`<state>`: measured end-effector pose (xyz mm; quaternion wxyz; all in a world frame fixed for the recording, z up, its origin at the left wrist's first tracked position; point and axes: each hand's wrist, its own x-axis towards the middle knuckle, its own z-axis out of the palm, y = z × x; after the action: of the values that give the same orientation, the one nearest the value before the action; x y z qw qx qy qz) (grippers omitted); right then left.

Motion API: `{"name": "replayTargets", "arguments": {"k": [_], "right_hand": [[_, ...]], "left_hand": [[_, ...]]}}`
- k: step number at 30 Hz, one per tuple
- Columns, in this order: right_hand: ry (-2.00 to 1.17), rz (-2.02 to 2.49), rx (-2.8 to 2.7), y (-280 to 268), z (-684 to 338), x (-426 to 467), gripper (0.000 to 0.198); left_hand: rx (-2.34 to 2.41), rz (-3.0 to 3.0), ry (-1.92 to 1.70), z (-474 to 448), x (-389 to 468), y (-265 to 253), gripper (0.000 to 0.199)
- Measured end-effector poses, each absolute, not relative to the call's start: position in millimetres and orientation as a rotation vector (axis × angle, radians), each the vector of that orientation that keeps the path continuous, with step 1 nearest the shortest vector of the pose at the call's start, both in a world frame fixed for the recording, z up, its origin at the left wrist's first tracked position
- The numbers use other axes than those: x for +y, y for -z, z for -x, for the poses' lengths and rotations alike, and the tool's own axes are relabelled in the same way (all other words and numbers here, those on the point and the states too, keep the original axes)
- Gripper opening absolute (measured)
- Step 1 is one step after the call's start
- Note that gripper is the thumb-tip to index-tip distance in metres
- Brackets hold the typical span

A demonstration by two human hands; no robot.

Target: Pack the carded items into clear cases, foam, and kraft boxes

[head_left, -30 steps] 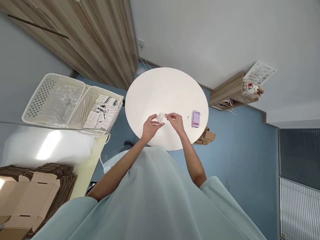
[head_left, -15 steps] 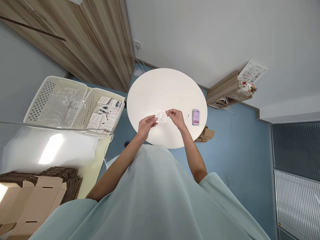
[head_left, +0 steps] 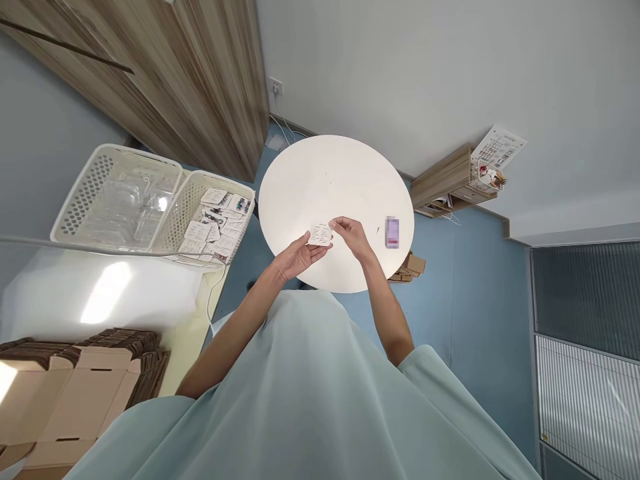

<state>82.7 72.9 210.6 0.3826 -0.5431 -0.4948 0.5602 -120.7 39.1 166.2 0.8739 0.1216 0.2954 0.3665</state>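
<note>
A small white card (head_left: 321,235) with rows of dark print is held above the round white table (head_left: 330,173). My left hand (head_left: 296,257) supports it from below, the thumb at its left edge and the fingers stretched beneath its lower edge. At the card's upper right corner, the thumb and forefinger of my right hand (head_left: 350,235) are pinched together. To the right on the table lies a purple, blurred-out rectangular object (head_left: 393,232).
On the left, a white basket (head_left: 203,179) holds several printed cards beside another basket (head_left: 75,190) with clear plastic pieces. Flattened cardboard boxes (head_left: 95,393) are stacked lower left. A wooden shelf (head_left: 445,180) stands by the wall at right, and brown cartons (head_left: 413,265) sit beside the table.
My left hand has shifted right and turned palm up, its fingers now under the card. The right hand stays at the card's upper right corner. The view has moved slightly.
</note>
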Motion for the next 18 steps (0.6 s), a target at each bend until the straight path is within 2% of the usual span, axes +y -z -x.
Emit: {"name": "replayTargets", "arguments": {"k": [5, 9, 13, 18], "right_hand": [[-1.383, 1.475, -1.262, -208.6, -74.0, 68.7, 0.046], [-1.235, 1.566, -1.234, -210.1, -65.9, 65.2, 0.042], [-1.262, 1.595, -1.289, -216.4, -55.4, 60.9, 0.042], [-1.227, 1.678, -1.341, -215.3, -45.4, 60.7, 0.041]], "left_hand": [[0.653, -0.371, -0.782, 122.0, 38.0, -168.5, 0.062], [0.86, -0.493, -0.862, 122.1, 40.3, -174.5, 0.069], [1.105, -0.617, -0.927, 122.9, 41.0, -177.1, 0.077], [1.22, -0.787, -0.976, 125.4, 40.3, -174.1, 0.079]]}}
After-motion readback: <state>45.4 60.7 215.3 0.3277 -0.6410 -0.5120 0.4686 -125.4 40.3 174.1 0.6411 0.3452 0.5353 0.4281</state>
